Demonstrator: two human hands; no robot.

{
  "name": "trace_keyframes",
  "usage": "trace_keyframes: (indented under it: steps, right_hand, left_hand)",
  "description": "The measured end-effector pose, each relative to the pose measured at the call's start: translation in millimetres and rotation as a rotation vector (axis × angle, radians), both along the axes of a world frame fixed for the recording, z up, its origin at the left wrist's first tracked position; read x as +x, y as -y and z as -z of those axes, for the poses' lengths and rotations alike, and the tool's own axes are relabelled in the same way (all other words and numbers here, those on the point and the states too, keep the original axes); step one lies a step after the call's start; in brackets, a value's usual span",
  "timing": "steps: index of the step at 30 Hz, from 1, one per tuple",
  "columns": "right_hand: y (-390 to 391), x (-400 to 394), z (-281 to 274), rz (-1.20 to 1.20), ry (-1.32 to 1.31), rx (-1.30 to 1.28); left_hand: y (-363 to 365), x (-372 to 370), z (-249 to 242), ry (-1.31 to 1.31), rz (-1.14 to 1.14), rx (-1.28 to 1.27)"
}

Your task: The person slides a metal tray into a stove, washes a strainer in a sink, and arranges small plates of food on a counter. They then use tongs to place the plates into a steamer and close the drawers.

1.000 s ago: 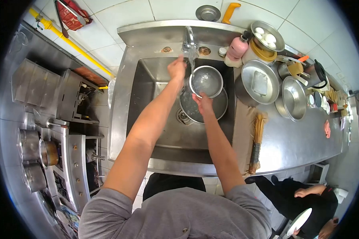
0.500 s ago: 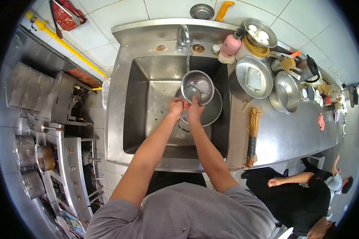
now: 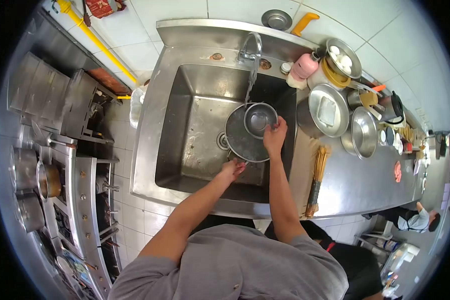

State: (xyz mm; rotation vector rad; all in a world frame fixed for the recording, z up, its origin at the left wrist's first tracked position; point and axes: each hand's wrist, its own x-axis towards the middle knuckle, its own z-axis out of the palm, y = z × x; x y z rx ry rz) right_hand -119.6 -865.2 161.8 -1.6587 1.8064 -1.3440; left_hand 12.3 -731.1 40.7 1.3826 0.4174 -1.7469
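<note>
Water runs from the faucet (image 3: 251,47) into the steel sink (image 3: 185,145), at the back of the larger metal pot (image 3: 237,132). My right hand (image 3: 275,137) grips the near right rim of a small metal bowl (image 3: 259,119), which is over the pot's right side. At the pot's near edge, my left hand (image 3: 232,170) has its fingers curled together. Whatever those fingers hold, possibly the pot's handle, is hidden.
Right of the sink lie a bundled stick brush (image 3: 317,182), a steel pot (image 3: 310,122) with a lid-like pan and a deep bowl (image 3: 363,132). A pink bottle (image 3: 305,66) and a bowl of eggs (image 3: 354,70) stand behind. Stove pots (image 3: 27,212) are left; a person in black (image 3: 342,255) is close right.
My hands have moved apart: the left toward me at the pot's near edge, the right rightward with the small bowl. The bowl has left the water stream. The view has shifted.
</note>
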Motion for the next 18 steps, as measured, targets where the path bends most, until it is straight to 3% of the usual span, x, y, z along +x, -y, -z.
trace_keyframes:
  steps: [2,4,6,9,13,18]
  right_hand:
    - [31.7,7.0,-0.9,-0.253,0.165,0.076]
    - [55.3,36.0,-37.3,-0.43,0.492,0.399]
    - [81.2,56.0,-56.3,-0.522,0.235,0.388]
    - [117.8,82.1,-58.2,-0.451,-0.054,0.144]
    - [144.8,82.1,-67.0,-0.248,0.032,0.2]
    - [178.2,59.1,-53.8,-0.318,-0.012,0.272]
  left_hand:
    - [4.5,2.8,-4.7,0.04,0.018,0.021]
    - [7.9,5.8,-18.4,0.081,0.011,0.044]
    - [14.5,13.2,-37.7,0.126,-0.014,0.064]
    - [27.7,35.8,-16.9,0.157,-0.03,-0.008]
    - [51.6,67.3,-25.0,0.128,0.154,-0.035]
    - [56.3,73.9,-39.1,0.147,0.39,-0.113]
